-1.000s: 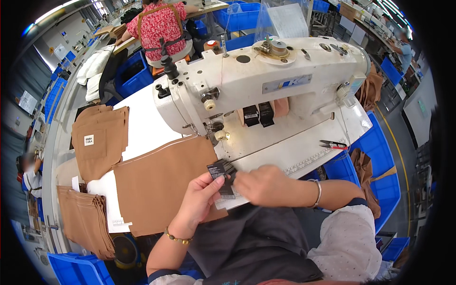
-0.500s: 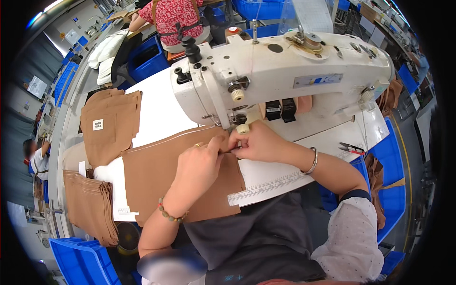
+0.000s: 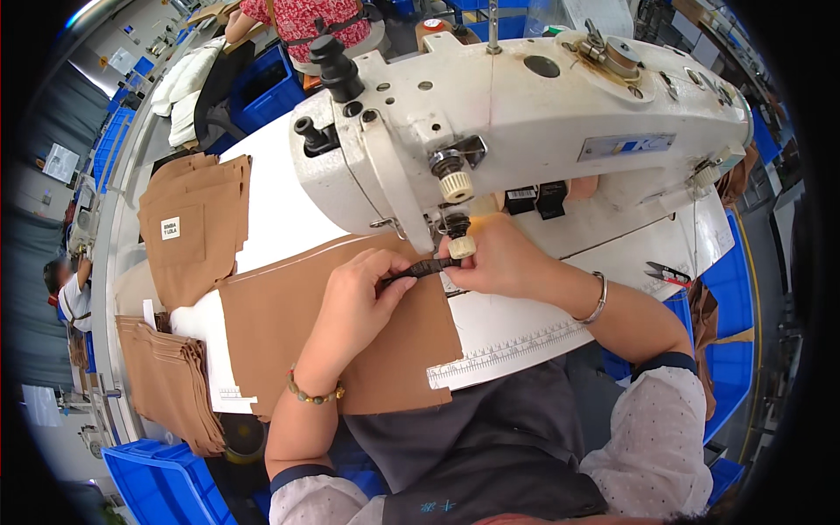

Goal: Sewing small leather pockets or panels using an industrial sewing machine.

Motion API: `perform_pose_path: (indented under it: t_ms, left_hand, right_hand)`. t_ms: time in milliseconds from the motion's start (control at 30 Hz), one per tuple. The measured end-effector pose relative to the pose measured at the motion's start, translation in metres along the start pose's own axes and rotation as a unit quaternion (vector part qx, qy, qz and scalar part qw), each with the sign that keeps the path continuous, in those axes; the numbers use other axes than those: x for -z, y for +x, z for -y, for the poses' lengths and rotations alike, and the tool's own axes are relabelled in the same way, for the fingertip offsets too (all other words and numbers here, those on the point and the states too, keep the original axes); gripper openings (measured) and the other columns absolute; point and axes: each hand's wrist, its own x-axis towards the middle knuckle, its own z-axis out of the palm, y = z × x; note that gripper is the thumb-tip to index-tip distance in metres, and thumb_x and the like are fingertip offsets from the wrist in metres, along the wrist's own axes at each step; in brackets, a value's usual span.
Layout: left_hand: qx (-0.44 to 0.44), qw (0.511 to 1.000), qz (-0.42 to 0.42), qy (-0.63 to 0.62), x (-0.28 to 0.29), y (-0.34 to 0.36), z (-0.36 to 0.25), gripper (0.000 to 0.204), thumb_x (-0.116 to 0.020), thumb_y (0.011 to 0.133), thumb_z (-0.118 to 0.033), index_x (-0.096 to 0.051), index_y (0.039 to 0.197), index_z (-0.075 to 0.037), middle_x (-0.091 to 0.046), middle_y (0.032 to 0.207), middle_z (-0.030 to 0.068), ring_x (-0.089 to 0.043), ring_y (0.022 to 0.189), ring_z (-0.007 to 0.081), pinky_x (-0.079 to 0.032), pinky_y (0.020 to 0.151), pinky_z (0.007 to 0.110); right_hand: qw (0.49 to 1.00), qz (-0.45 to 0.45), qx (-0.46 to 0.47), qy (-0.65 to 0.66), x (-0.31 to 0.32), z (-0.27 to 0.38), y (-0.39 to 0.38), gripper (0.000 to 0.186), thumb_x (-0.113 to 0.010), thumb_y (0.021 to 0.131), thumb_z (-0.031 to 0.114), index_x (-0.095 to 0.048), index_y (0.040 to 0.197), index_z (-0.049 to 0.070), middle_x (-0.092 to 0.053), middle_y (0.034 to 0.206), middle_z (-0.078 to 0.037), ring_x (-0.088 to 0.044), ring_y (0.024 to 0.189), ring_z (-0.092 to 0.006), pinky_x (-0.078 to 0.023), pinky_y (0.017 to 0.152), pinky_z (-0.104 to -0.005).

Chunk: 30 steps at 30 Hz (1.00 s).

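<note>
Compared with half a second ago, both hands have drawn slightly back from the needle area: the small dark label strip [image 3: 423, 267], which was hidden under the fingers then, is now showing stretched between the two grips. A second ago it was being held lower, near the worktop's front edge.

The left hand [image 3: 359, 302] is reaching up from the lower edge, wrist bent and knuckles upward, a beaded bracelet [image 3: 311, 396] sitting on the forearm. Its thumb and forefinger are pinching closed on the left end of the strip, the other fingers curling loosely over the brown fabric panel [image 3: 341, 337]. The right hand [image 3: 494, 258] is coming in from the right, a thin bangle [image 3: 598, 297] on its wrist, and its fingertips are closing on the strip's right end just below the presser foot [image 3: 458, 243] of the white sewing machine [image 3: 525, 122].

The strip is lying nearly level between the two grips, just above the fabric panel's upper edge and directly in front of the needle. The panel is spreading beneath and behind the left grip across the white worktop [image 3: 280, 201]. A white ruler guide [image 3: 525, 341] is running below the right grip. Well to the left of the left grip, a stack of brown pieces [image 3: 197, 223] is resting.
</note>
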Motion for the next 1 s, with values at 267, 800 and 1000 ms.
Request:
perform_pose_path:
  t_ms: [267,800,1000]
  left_hand:
    - [-0.008,1.0,-0.009,0.023,-0.001,-0.002,0.002,0.013,-0.076,0.083,-0.008,-0.069,0.092,-0.003,-0.065,0.082,0.0102,-0.063,0.068,0.0279,-0.05,0.062,0.038]
    - [-0.009,0.999,-0.013,0.05,-0.002,-0.003,0.001,0.015,-0.079,0.082,-0.013,-0.071,0.092,-0.004,-0.067,0.084,0.0087,-0.065,0.079,0.0269,-0.051,0.07,0.037]
    - [-0.114,0.989,-0.066,0.064,0.0,-0.002,-0.01,0.018,-0.082,0.081,-0.02,-0.072,0.091,-0.009,-0.068,0.085,0.0032,-0.062,0.086,0.0229,-0.044,0.086,0.039]
  right_hand:
    - [0.999,-0.008,0.013,0.03,-0.004,-0.002,-0.001,0.011,-0.074,0.079,0.008,-0.069,0.087,0.002,-0.064,0.065,-0.003,-0.058,0.056,-0.0098,-0.048,0.055,-0.028]
    - [0.998,0.007,-0.006,0.064,-0.001,0.002,-0.002,0.011,-0.073,0.078,0.007,-0.068,0.083,-0.001,-0.066,0.068,-0.006,-0.061,0.06,-0.012,-0.05,0.058,-0.0282]
    - [0.986,0.058,-0.055,0.144,-0.002,0.01,-0.003,0.014,-0.075,0.076,0.009,-0.07,0.084,-0.002,-0.071,0.071,-0.01,-0.067,0.063,-0.0148,-0.054,0.061,-0.0288]
